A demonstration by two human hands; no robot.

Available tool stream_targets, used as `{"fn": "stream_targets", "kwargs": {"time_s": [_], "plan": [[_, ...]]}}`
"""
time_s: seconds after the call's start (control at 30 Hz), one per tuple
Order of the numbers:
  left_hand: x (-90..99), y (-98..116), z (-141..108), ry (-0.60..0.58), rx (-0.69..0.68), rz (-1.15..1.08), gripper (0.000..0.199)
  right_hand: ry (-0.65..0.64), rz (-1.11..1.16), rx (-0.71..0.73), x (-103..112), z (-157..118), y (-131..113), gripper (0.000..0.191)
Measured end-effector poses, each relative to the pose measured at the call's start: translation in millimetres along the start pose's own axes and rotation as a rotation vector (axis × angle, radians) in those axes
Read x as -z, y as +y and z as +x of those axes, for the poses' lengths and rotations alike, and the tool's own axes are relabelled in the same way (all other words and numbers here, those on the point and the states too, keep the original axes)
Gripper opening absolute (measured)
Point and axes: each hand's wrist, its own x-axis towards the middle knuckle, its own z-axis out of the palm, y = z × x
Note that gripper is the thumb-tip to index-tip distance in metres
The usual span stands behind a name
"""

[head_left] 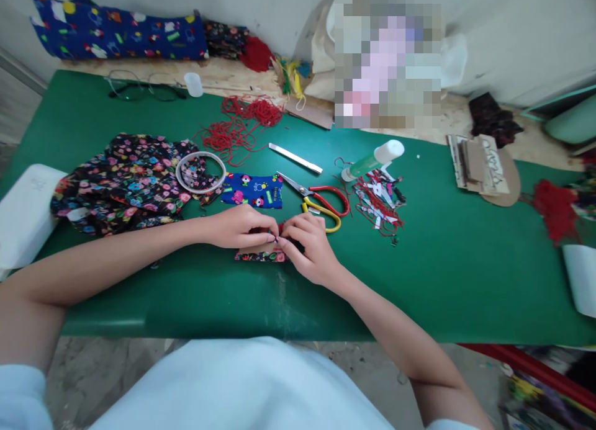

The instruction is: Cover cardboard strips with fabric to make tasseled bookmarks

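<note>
At the near middle of the table, my left hand [244, 227] and my right hand [311, 247] meet fingertip to fingertip over a small piece of floral fabric [246, 255] with a brown card-like face. Both hands are closed, thumbs and forefingers pinching at its upper edge; the exact spot is partly hidden by the fingers. Just beyond lies a blue patterned fabric piece [255, 191]. Scissors [321, 200] with red and yellow handles rest beside my right hand, blades pointing up and left. A black floral cloth [125, 182] is bunched left of my left hand, with a pale ring [201, 172] on it.
Red thread [237, 126] lies tangled at the back, near a slim cutter [295, 158]. A glue stick [372, 161] stands by thread and paper scraps [378, 197]. Eyeglasses [146, 92] sit back left. Cardboard pieces [484, 169] lie right. A white box [28, 213] is far left.
</note>
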Motion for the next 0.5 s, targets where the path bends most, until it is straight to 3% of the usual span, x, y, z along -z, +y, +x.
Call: {"fn": "stream_targets", "kwargs": {"time_s": [0.17, 0.3, 0.5], "plan": [[0.9, -1, 0, 0.032, -0.052, -0.041, 0.023, -0.138, 0.212, 0.013, 23, 1, 5, 0.053], [0.9, -2, -1, 0.130, -0.056, -0.006, 0.023, -0.304, 0.264, 0.013, 45, 0, 6, 0.050], [-5.7, -1, -1, 0.196, -0.092, 0.328, 0.024, -0.544, -0.156, -0.113, 61, -6, 6, 0.030]]}}
